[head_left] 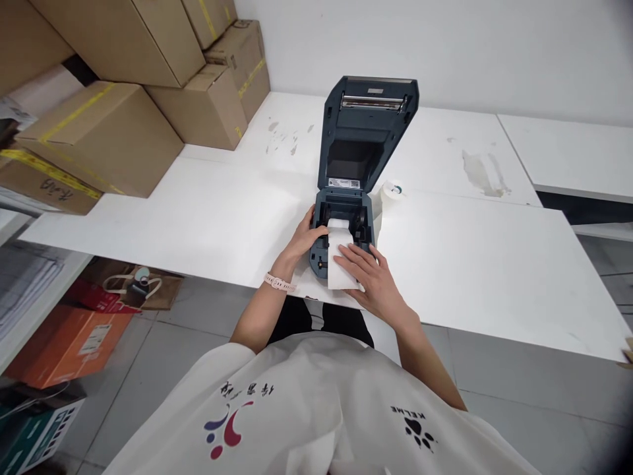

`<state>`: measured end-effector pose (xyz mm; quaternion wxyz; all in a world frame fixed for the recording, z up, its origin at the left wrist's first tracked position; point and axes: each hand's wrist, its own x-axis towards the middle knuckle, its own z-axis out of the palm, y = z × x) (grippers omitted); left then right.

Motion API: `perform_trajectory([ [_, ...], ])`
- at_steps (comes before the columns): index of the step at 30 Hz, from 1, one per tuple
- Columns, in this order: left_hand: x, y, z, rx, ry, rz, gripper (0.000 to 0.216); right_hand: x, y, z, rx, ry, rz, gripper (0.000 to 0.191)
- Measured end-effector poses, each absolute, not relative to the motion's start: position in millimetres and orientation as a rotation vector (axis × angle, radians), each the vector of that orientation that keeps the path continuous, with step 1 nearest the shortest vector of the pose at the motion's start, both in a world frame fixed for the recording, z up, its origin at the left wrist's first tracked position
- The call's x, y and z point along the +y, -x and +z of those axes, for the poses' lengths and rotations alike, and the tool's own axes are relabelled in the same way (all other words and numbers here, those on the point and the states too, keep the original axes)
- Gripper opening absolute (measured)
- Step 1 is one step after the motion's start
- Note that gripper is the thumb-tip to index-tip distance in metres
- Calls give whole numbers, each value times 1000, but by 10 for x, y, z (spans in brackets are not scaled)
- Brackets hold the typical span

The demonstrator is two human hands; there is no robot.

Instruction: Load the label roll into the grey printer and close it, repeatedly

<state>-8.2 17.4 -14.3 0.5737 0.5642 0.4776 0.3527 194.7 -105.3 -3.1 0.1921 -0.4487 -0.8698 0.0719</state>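
A dark blue label printer (316, 261) stands at the table's front edge with its lid (341, 122) raised. Inside it sits a white label roll (338, 224), and a strip of label paper (337, 267) runs forward over the front. My left hand (299, 241) clasps the printer's left side, fingers along the outer wall and thumb over the rim by the roll. Across the strip lie the fingers of my right hand (372, 277), somewhat spread, with the thumb low at its front end, partly hidden. The little finger is near the printer's right wall.
Another white roll (391, 191) stands behind the printer's right side on the white table (475, 264). Cardboard boxes (101, 135) are stacked at the left, against the wall. Under the table's left end are an orange box (74, 343) and a bag (163, 287).
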Motion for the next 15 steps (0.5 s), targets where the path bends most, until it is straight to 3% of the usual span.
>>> perform_trajectory([
  [15,169,85,-105,1107,-1293,829,83,-1107,-1839,-118,-2317,1295,218,70],
])
